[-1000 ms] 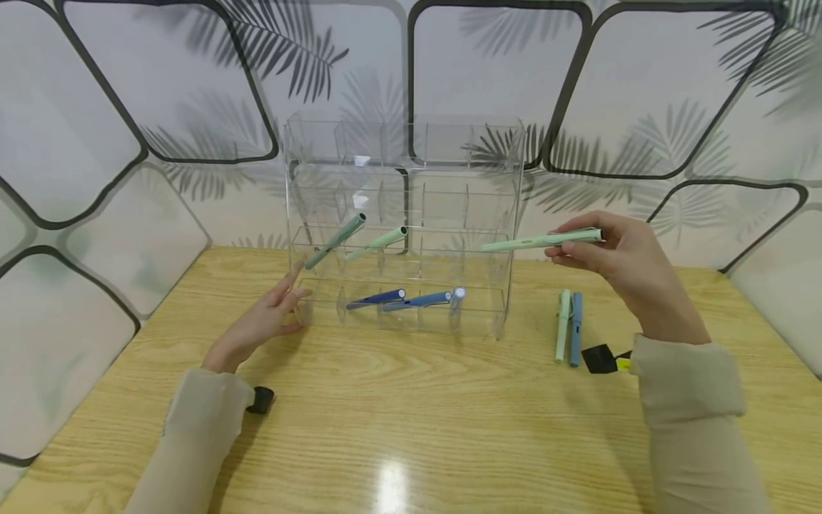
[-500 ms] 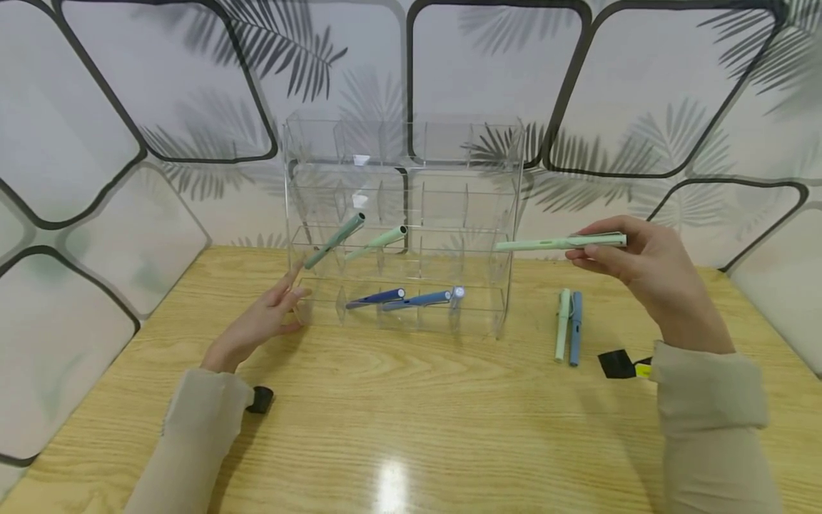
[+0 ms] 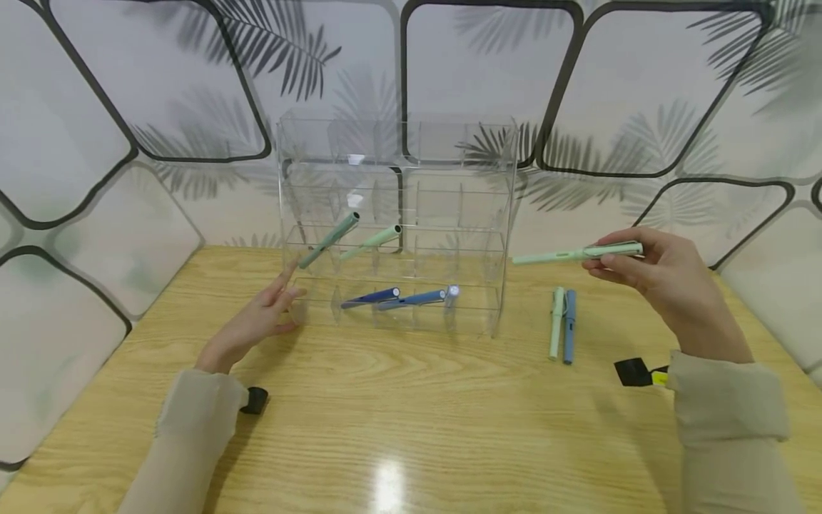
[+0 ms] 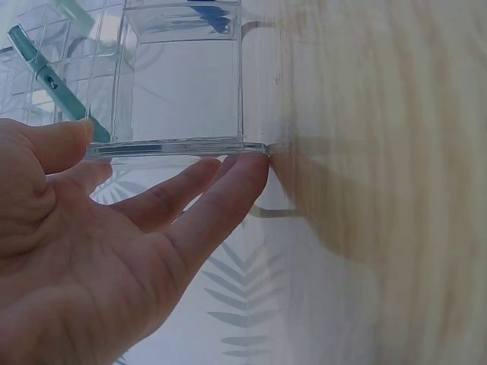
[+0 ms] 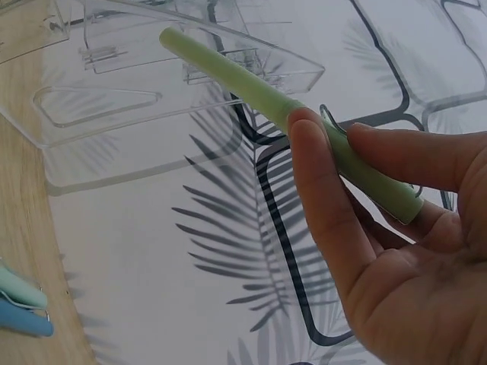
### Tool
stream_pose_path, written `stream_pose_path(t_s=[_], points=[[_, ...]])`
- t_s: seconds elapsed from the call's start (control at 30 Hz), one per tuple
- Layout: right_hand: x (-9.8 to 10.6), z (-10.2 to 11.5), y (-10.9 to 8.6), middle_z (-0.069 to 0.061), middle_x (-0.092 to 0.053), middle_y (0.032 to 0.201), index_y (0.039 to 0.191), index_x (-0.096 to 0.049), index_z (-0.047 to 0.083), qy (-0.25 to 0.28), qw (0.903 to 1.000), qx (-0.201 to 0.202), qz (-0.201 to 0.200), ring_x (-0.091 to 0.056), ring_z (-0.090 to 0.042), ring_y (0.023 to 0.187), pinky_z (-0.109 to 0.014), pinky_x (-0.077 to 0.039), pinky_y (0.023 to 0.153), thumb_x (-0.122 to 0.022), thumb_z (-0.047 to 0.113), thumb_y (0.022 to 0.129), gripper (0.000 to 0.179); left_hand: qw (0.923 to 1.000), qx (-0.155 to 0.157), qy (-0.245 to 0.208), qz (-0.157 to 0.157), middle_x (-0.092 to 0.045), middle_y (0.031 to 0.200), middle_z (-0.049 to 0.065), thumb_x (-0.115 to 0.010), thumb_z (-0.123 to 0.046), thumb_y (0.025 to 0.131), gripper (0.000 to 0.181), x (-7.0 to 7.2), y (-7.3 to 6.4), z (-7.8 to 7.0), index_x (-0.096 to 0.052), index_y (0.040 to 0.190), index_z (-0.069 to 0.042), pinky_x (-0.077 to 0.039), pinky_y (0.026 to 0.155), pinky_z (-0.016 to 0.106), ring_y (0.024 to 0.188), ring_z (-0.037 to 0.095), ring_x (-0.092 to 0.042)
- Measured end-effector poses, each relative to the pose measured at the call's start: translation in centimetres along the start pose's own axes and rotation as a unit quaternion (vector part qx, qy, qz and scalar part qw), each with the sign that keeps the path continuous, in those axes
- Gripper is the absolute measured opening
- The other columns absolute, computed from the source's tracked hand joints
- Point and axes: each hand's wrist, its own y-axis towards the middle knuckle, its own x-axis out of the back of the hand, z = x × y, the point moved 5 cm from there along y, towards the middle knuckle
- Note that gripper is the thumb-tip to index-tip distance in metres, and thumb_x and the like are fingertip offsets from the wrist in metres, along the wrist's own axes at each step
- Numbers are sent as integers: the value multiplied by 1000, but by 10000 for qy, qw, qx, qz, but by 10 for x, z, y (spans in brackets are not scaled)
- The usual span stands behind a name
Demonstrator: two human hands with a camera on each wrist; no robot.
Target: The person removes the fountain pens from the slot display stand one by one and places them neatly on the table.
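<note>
A clear acrylic rack [image 3: 393, 282] with several compartments stands on the table. My left hand [image 3: 247, 325] holds its left side panel, thumb at the front edge and fingers along the outside. Right of the rack, my right hand [image 3: 674, 285] pinches a light green capped pen [image 5: 236, 80] in the air, nearly level, its tip towards the rack. Dark green pen [image 3: 330, 240] and pale green pen [image 3: 372, 242] lean in one tier. Below them are a dark blue pen [image 3: 370, 298], a lighter blue pen [image 3: 412, 300] and a pale-ended pen [image 3: 452, 295].
Another light green pen [image 3: 556, 325] and a blue pen [image 3: 569, 328] lie side by side on the wooden table [image 3: 385, 407], right of the rack. Behind the rack rises a wall [image 3: 488, 78] with leaf patterns. Black wrist gear [image 3: 632, 372] hangs by the right sleeve.
My right hand has drawn back to the right and slightly down with the light green pen, away from the rack. The left hand stays on the rack's side.
</note>
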Motion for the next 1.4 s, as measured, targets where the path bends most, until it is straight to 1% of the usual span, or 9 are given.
stream_pose_path(t_s=[0.13, 0.33, 0.5, 0.63, 0.77, 0.87, 1.1, 1.17, 1.4], points=[[4, -3, 1, -11, -74, 99, 111, -71, 0, 91, 9999, -46, -2, -74, -20, 91, -30, -60, 85, -66, -2, 97, 15, 10000, -7, 20, -5, -14, 160, 35, -26, -22, 114, 61, 2, -1, 1, 11, 162, -31, -36, 110, 61, 148, 51, -11], [13, -8, 2, -9, -74, 96, 112, -70, 4, -61, 9999, -126, 65, -74, -19, 89, -30, -61, 82, -66, 2, 98, 15, 10000, -15, -44, 12, -11, 160, 36, -26, -22, 114, 61, 1, 0, 2, 10, 162, -33, -35, 110, 62, 148, 51, -12], [21, -13, 2, -10, -74, 94, 114, -70, 7, 207, 9994, -149, 241, -74, -20, 87, -31, -62, 79, -65, 0, 98, 18, 10000, 31, -34, 8, -9, 161, 35, -26, -23, 114, 61, 1, 0, 1, 10, 162, -36, -35, 111, 61, 148, 51, -12], [24, -17, 5, -10, -74, 93, 113, -70, 8, 136, 9997, -109, 153, -74, -21, 87, -34, -63, 77, -64, -2, 99, 18, 10000, 40, -47, 15, -6, 162, 34, -26, -23, 114, 61, 1, 0, 2, 10, 162, -37, -35, 111, 61, 148, 51, -11], [26, -23, 9, -8, -74, 97, 114, -69, 7, 486, 9984, -137, 272, -73, -21, 87, -37, -64, 74, -60, -5, 99, 21, 10000, 38, -55, 16, -8, 162, 35, -26, -22, 114, 61, 0, 0, 2, 10, 162, -37, -35, 111, 61, 148, 51, -11], [30, -29, 11, -7, -74, 97, 112, -69, 6, 749, 9962, -265, 357, -73, -20, 87, -38, -64, 72, -59, -7, 99, 20, 10000, 37, -48, 10, -8, 161, 35, -26, -22, 114, 61, 0, 0, 1, 10, 162, -37, -35, 111, 61, 148, 51, -11], [37, -41, 16, -6, -75, 96, 109, -70, 8, 856, 9946, -488, 318, -73, -19, 87, -40, -64, 71, -59, -10, 98, 24, 10000, 39, -72, 8, -9, 161, 35, -26, -22, 114, 61, 0, 1, 1, 11, 162, -33, -35, 111, 61, 148, 51, -9], [39, -44, 16, -6, -75, 95, 110, -71, 9, 828, 9945, -565, 306, -72, -19, 86, -40, -64, 72, -59, -10, 98, 25, 10000, 38, -69, 13, -9, 161, 35, -26, -22, 114, 61, 0, 1, 1, 11, 162, -32, -34, 111, 61, 148, 50, -9], [46, -54, 17, -2, -69, 98, 113, -71, 16, 323, 9957, -821, 266, -69, -16, 88, -37, -64, 75, -63, 1, 100, 21, 9999, 81, -64, 31, -10, 161, 35, -29, -29, 114, 63, 0, 0, 1, 11, 162, -36, -35, 111, 61, 147, 54, -12]])
